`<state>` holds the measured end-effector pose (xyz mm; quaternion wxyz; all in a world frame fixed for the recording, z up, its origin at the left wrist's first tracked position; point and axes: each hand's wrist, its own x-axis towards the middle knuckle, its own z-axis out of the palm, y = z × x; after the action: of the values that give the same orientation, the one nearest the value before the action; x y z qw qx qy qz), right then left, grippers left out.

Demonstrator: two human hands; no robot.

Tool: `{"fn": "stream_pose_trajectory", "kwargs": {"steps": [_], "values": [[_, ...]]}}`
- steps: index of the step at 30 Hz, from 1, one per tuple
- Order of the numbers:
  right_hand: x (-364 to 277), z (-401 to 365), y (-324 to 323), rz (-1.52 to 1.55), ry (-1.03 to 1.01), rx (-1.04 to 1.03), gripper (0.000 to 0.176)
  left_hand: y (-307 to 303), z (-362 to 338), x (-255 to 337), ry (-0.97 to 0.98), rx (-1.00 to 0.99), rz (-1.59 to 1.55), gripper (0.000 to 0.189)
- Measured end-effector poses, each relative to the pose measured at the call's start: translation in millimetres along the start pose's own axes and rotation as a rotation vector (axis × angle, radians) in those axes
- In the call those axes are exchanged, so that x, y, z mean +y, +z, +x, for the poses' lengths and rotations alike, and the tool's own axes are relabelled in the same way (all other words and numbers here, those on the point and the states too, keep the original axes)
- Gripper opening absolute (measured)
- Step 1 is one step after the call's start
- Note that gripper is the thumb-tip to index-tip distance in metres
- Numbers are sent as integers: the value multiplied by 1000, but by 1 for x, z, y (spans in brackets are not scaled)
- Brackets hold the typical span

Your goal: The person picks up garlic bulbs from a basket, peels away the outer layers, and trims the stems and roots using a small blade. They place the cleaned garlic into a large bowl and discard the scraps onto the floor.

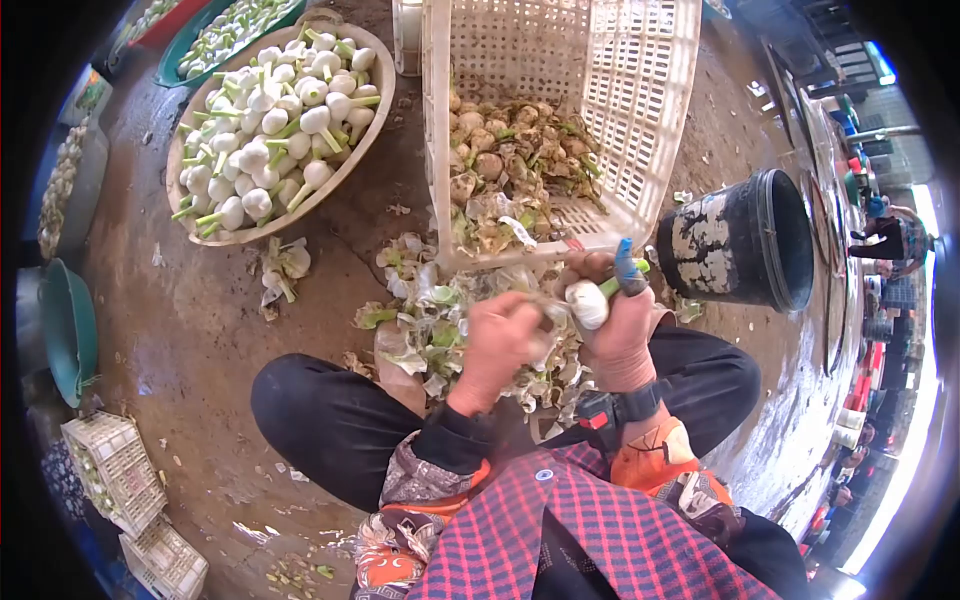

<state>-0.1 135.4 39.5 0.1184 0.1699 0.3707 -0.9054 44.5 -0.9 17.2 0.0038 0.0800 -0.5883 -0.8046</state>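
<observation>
My right hand [622,335] holds a white garlic bulb [587,304] with a green stem, and blue tape is wrapped round one finger. Just left of the bulb, my left hand [505,340] is curled and blurred by motion; what its fingers grip, if anything, I cannot make out. Loose peels and leaves [440,320] lie on the ground below both hands. Beyond them a whitish crate [650,120] on its side holds unpeeled, brownish bulbs [490,165].
At the upper left, a round basket [385,95] is heaped with clean garlic bulbs. A black bucket [715,245] lies tipped on the right. Green basins [70,330], small crates [115,470] and a distant person [900,240] show near the edges.
</observation>
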Motion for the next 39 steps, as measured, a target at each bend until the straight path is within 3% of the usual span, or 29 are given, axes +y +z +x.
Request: {"fn": "stream_pose_trajectory", "kwargs": {"steps": [3,4,7,9,11,12,15,16,19,21,23,26,28,29,30,32,33,35,37,39], "values": [[-5,6,0,78,21,111,43,-25,8,-21,-417,170,-266,20],[-3,13,-9,152,55,82,44,-33,10,-31,-567,115,-206,19],[4,26,-25,145,98,63,43,-40,7,-55,77,-409,1040,31],[10,32,-16,116,165,55,43,-27,-2,-40,-229,-113,860,61],[18,36,-1,20,190,5,44,-27,3,-22,-401,-91,815,86],[22,41,10,-28,205,-19,45,-25,3,-17,-313,43,832,67],[32,55,42,-103,251,-79,47,-53,23,-26,-395,160,256,44],[37,60,54,-115,268,-99,47,-58,29,-24,-344,375,-28,34],[54,82,104,-110,346,-168,47,-91,59,-4,-37,625,-171,30],[73,108,137,-113,349,-253,43,-128,86,24,-183,633,-1132,24],[93,140,174,-36,390,-226,40,-171,121,21,-42,722,-1287,20],[114,189,230,103,373,-373,40,-217,162,60,194,813,-1142,26],[122,205,253,27,325,-420,33,-241,184,82,406,668,-982,41],[123,203,257,-79,267,-453,30,-260,200,78,390,794,-980,49],[119,194,255,-224,187,-500,28,-252,201,100,217,813,-980,62],[100,162,232,-505,-17,-582,27,-254,204,93,183,625,-874,80],[84,144,215,-596,-116,-594,28,-234,207,94,166,802,-815,47],[52,124,174,-733,-286,-529,33,-221,200,47,254,670,-747,32],[21,149,103,-979,-491,-378,34,-146,170,51,172,693,-723,23],[-17,197,45,-1022,-316,28,34,-106,140,32,209,515,-547,17]]}}
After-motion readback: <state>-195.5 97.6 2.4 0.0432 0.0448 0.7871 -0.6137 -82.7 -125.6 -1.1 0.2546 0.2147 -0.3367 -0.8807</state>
